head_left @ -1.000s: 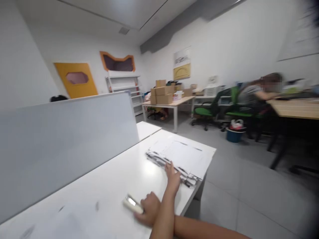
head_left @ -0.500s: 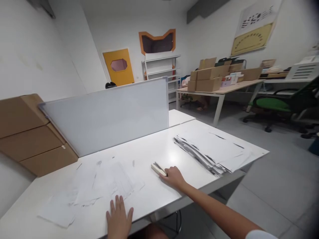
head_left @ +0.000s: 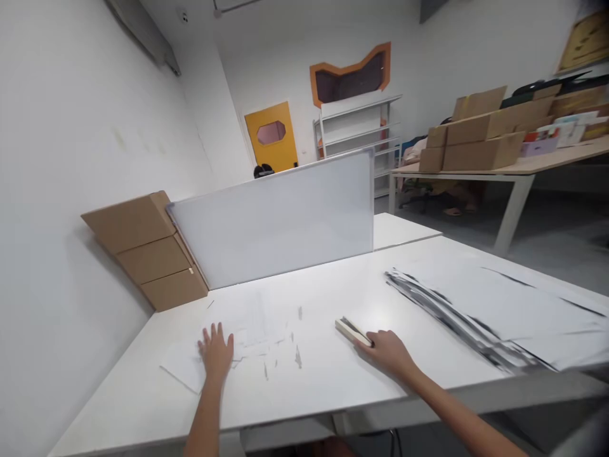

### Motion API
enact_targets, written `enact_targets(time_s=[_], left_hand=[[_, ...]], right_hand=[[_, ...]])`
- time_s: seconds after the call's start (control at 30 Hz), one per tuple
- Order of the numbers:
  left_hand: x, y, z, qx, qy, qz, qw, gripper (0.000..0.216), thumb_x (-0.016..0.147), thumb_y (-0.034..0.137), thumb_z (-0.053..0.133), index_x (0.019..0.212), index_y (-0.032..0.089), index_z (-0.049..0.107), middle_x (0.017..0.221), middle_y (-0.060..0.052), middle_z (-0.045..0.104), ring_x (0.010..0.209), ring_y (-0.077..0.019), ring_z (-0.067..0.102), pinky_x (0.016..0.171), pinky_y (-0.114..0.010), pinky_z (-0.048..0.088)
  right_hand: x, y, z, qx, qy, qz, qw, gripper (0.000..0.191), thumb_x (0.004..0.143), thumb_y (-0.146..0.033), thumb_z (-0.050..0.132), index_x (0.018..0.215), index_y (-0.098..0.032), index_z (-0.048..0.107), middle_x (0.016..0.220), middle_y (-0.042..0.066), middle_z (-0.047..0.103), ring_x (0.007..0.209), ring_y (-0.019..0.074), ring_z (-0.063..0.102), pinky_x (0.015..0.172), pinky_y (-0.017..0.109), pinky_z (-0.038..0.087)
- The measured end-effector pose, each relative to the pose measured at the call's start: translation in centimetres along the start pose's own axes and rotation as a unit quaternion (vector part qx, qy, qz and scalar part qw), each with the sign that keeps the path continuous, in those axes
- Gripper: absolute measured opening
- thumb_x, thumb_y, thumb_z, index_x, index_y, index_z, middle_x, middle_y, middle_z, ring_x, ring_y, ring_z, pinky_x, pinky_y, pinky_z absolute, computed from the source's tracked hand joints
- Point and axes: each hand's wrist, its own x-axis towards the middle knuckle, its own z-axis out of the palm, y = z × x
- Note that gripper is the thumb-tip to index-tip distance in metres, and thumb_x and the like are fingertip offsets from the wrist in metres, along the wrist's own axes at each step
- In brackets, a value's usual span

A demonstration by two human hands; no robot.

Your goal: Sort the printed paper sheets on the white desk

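On the white table (head_left: pixel 323 393), my right hand (head_left: pixel 387 355) is closed around the back end of a cream-coloured stapler (head_left: pixel 351 331), whose front points up and left. My left hand (head_left: pixel 216 352) lies spread on the loose white papers (head_left: pixel 183 363) at the left side of the table, with its fingers apart. More thin sheets lie just to the right of that hand, their edges hard to make out. A thick pile of papers (head_left: pixel 476 304) with dark, uneven edges lies to the right of the stapler.
A whiteboard divider (head_left: pixel 280 219) stands along the table's back edge. Stacked cardboard boxes (head_left: pixel 164 254) lean by the left wall. Further off are a metal shelf (head_left: pixel 356 133), a yellow door (head_left: pixel 266 143) and another table (head_left: pixel 523 181) loaded with boxes.
My left hand has moved forward and left, from the table's front edge onto the papers. My right hand still grips the stapler. The view has turned left.
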Motion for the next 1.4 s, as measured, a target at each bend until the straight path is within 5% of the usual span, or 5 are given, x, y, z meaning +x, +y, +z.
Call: enact_targets(time_s=[0.13,0.43,0.67,0.93,1.4], left_hand=[[-0.1,-0.2,0.6,-0.001,0.017,-0.088,0.996,0.064,0.093,0.046,0.016,0.147,0.011,0.019,0.153,-0.019,0.024,0.141,-0.0381,0.02,0.111,-0.062,0.019],[-9.8,7.7,2.1,-0.025,-0.027,-0.053,0.998,0.07,0.09,0.05,0.027,0.145,0.008,0.023,0.154,-0.02,0.02,0.141,-0.0445,0.012,0.114,-0.056,0.016],[-14.9,12.7,1.1,-0.187,-0.066,0.055,0.979,0.07,0.087,0.044,0.035,0.144,0.004,0.027,0.154,-0.021,0.016,0.144,-0.0333,0.007,0.119,-0.048,0.012],[-12.8,7.4,1.2,-0.161,-0.093,0.266,0.946,0.059,0.092,0.038,0.021,0.145,0.015,0.027,0.155,-0.002,0.023,0.145,-0.0197,0.013,0.121,-0.041,0.011],[-9.5,1.7,1.8,-0.054,-0.048,0.097,0.993,0.065,0.092,0.05,0.019,0.147,0.016,0.019,0.157,-0.007,0.014,0.145,-0.0247,0.008,0.119,-0.048,0.01]], right_hand=[[0.1,0.1,0.4,0.044,-0.004,0.006,0.999,0.053,0.088,-0.059,0.034,0.055,-0.021,0.051,0.06,0.008,0.063,0.06,0.0224,0.057,0.054,0.03,0.025],[0.2,0.7,1.1,0.075,-0.024,0.014,0.997,0.054,0.087,-0.063,0.032,0.059,-0.021,0.049,0.063,0.01,0.063,0.062,0.0235,0.056,0.057,0.031,0.028],[0.1,0.7,0.6,0.061,-0.024,0.017,0.998,0.056,0.087,-0.065,0.033,0.059,-0.02,0.051,0.061,0.01,0.061,0.058,0.0211,0.054,0.056,0.031,0.025],[-0.1,-0.1,-0.2,-0.023,0.015,0.029,0.999,0.056,0.089,-0.06,0.034,0.063,-0.017,0.058,0.059,0.008,0.062,0.055,0.0177,0.052,0.056,0.03,0.025],[-1.7,-4.7,-0.2,-0.09,0.133,0.122,0.98,0.042,0.09,-0.04,0.042,0.108,-0.005,0.06,0.104,0.023,0.064,0.101,0.036,0.054,0.085,0.045,0.033]])
